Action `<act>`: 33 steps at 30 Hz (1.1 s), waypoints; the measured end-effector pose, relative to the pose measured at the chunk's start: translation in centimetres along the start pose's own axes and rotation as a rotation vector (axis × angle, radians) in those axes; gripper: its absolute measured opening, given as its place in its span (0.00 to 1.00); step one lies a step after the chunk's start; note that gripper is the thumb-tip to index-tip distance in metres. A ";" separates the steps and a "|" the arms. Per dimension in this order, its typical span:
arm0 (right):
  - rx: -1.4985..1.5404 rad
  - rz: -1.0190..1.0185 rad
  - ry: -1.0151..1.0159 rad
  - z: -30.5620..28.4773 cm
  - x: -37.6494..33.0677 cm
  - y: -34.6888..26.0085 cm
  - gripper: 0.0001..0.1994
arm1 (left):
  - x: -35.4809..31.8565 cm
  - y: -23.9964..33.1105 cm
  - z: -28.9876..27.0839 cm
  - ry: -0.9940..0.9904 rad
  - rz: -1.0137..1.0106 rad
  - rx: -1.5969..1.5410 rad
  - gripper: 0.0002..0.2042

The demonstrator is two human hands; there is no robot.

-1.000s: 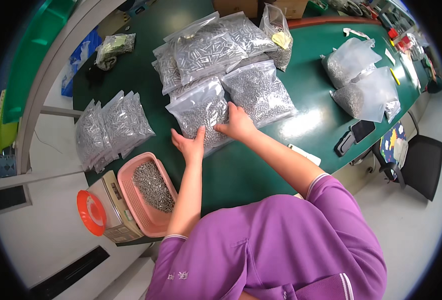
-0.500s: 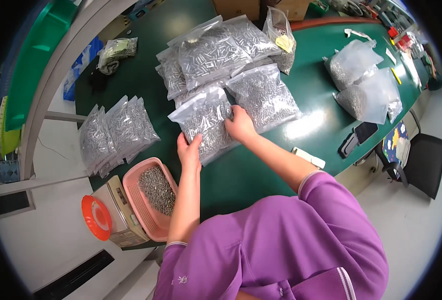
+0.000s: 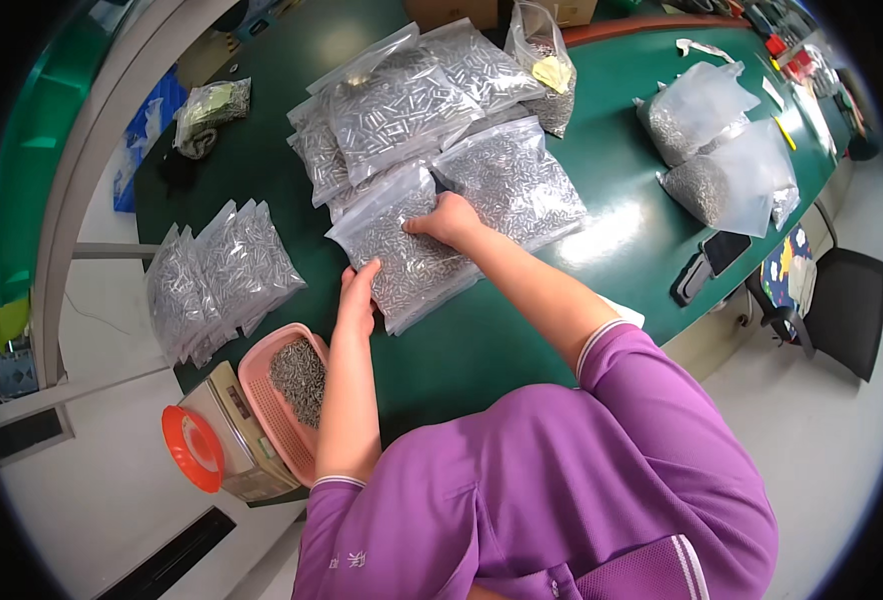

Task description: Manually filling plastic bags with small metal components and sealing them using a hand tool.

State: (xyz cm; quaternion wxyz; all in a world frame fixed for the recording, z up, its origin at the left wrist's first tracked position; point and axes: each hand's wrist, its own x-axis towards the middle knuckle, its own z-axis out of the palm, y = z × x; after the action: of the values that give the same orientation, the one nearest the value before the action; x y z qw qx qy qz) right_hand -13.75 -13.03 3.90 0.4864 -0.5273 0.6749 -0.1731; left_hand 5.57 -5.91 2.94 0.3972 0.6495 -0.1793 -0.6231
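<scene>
A clear zip bag of small metal pins (image 3: 412, 265) lies at the near side of the stacked bags, on at least one more bag. My left hand (image 3: 358, 298) grips its left edge, thumb on top and fingers partly hidden beneath. Across its upper right part lies my right hand (image 3: 447, 222), thumb pressed on the plastic and the other fingers curled, their tips hidden. Just right of it rests another full bag (image 3: 522, 185). Behind, larger bags of longer metal pieces (image 3: 397, 115) are piled up.
Several filled bags (image 3: 227, 265) lean in a row at the left. Below them are a pink basket (image 3: 252, 375) of metal pieces and a scale (image 3: 237, 430) with an orange dish (image 3: 192, 448). Far right are two open bags (image 3: 702, 185), a phone (image 3: 728, 252) and a chair (image 3: 847, 300).
My right hand has shifted from the bag's right edge further onto its top. The bag looks flatter and turned a little. The whole view has shifted slightly.
</scene>
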 end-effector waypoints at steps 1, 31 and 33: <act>0.104 -0.053 0.049 1.1 0.3 0.8 0.35 | 0.9 0.6 -0.6 -0.110 -0.022 -0.040 0.27; -0.594 -0.927 0.055 -2.4 -16.0 9.0 0.32 | -1.8 -4.3 2.4 0.472 1.180 1.371 0.26; -0.312 -0.876 0.058 -5.8 -18.2 10.3 0.27 | -1.6 -4.3 2.9 0.449 1.192 1.381 0.26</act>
State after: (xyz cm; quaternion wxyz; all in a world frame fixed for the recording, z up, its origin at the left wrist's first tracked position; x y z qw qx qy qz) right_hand -24.79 5.28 7.53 0.2633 -0.8245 0.4197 -0.2734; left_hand 1.46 -2.88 1.10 0.2028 0.6474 -0.7316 0.0671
